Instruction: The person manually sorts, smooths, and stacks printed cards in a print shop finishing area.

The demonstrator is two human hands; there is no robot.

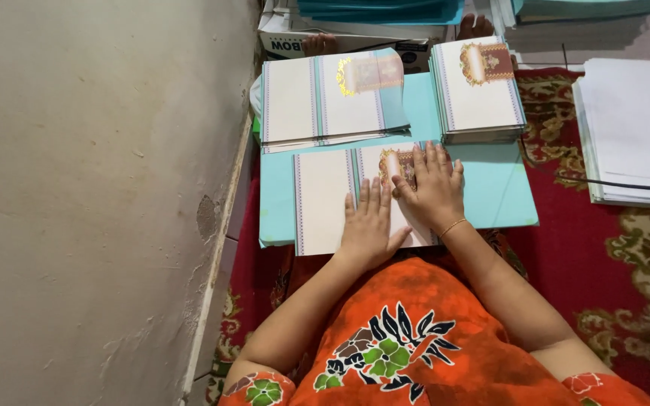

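A cream card [323,201] with striped borders and a gold and maroon emblem lies unfolded on a light blue board [502,199] in front of me. My left hand [368,225] rests flat on the card's middle, fingers together. My right hand [434,188], with a thin bracelet at the wrist, presses flat on the card's right part, partly covering the emblem. Behind it lies a pile of unfolded cards [329,98], and to its right stands a stack of folded cards [478,90].
A plaster wall [92,188] runs along the left. A red patterned carpet [611,256] covers the floor. A white paper stack [633,128] lies at the right, teal sheets [381,10] and a box at the back. A person's toes [319,43] show behind the cards.
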